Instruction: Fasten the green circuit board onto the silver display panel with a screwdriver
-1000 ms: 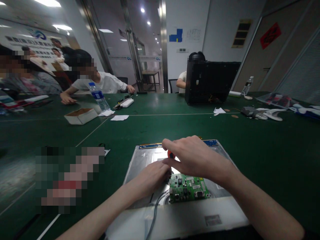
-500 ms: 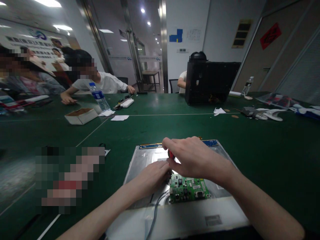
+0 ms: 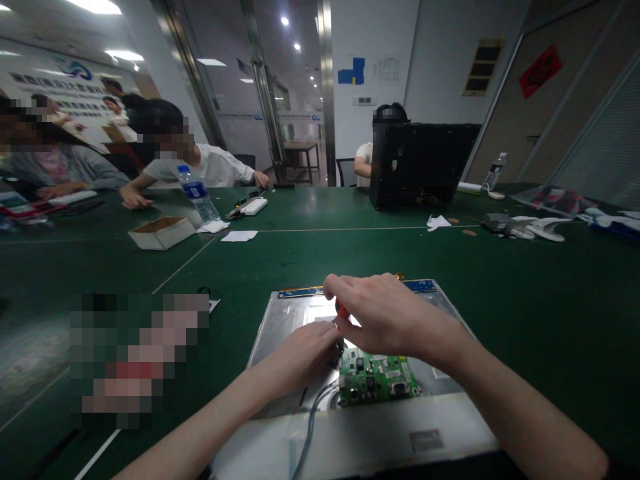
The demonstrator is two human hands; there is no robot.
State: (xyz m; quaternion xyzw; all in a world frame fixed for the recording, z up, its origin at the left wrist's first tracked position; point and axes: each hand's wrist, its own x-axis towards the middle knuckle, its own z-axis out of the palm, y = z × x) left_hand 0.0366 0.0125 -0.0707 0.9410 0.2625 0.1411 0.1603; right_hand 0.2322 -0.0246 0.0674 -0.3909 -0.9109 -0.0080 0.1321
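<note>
In front of me lies a display panel with a silvery metal back [image 3: 267, 337], a green circuit board [image 3: 377, 379] on it. My right hand [image 3: 383, 313] is closed around the red handle of a screwdriver [image 3: 342, 309], held upright over the board's upper left corner. Beneath it, my left hand [image 3: 310, 347] rests low on the panel, fingers curled together by the screwdriver's lower end; what they pinch is hidden. A grey cable [image 3: 311, 427] runs from the board's left side toward me. Along the panel's far edge is a narrow blue circuit strip [image 3: 420, 286].
On the green table [image 3: 280, 260] stand an open white box [image 3: 163, 233] and a water bottle [image 3: 197, 193]. A large black casing [image 3: 425, 163] stands across the table, a person behind it. White gloves [image 3: 537, 229] lie far right. Other people sit at the left.
Both hands stay in nearly the same place. The screwdriver's handle looks slightly turned in my right hand. At the far left, a person's hand has lowered toward the table.
</note>
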